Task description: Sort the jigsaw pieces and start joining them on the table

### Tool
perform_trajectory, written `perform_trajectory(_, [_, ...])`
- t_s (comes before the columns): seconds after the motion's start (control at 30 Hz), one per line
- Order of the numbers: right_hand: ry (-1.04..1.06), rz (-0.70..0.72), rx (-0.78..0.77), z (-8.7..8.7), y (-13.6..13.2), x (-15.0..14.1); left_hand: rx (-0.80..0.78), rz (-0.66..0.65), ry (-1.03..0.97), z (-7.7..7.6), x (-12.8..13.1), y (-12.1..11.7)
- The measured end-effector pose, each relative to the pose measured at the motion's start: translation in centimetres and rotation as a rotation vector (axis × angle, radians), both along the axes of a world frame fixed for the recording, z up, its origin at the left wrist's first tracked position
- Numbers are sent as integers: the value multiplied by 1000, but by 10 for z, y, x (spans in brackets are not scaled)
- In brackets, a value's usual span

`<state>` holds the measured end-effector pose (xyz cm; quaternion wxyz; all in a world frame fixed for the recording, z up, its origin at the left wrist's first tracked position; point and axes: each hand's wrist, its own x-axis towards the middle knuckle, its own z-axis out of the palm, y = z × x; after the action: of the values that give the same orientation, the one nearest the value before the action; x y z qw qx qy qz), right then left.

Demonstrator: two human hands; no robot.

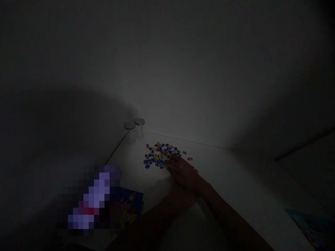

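A loose heap of jigsaw puzzle pieces (159,150), mostly blue and yellow, lies spread on the white table. My right hand (183,171) reaches over the heap's near right edge, fingers stretched out and touching or just above the pieces. No piece shows in its grasp, though the light is very dim. Beneath and nearer to me, my left hand (181,195) crosses under the right wrist. Its fingers are hidden in shadow and behind the right hand. A couple of stray pieces (190,159) lie to the right of the heap.
Two clear jars with metal lids (139,121) stand at the table's far left corner, near the wall. A blue picture box (132,198) lies at the near left, beside a pixelated bright patch. A teal printed sheet (311,223) is at the lower right.
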<state>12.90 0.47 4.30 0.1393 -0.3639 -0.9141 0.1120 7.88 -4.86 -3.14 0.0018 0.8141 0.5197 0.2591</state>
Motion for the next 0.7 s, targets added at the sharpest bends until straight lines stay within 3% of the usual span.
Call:
perform_trajectory(0.1, [-43,-12,29,-3,3,1,-29,-33,-16,-2,-1,1])
perform_trajectory(0.27, [-20,10,46,-10,21,38,-58,-126,-36,11,-5,4])
perform_trajectory(0.43, [44,1,34,-22,35,77,-144,-58,37,24,-2,-7])
perform_trajectory(0.57, [111,-52,41,-32,20,114,-202,1,79,28,1,-17])
perform_trajectory(0.7, [160,-129,51,-37,-6,144,-210,5,90,34,-2,-12])
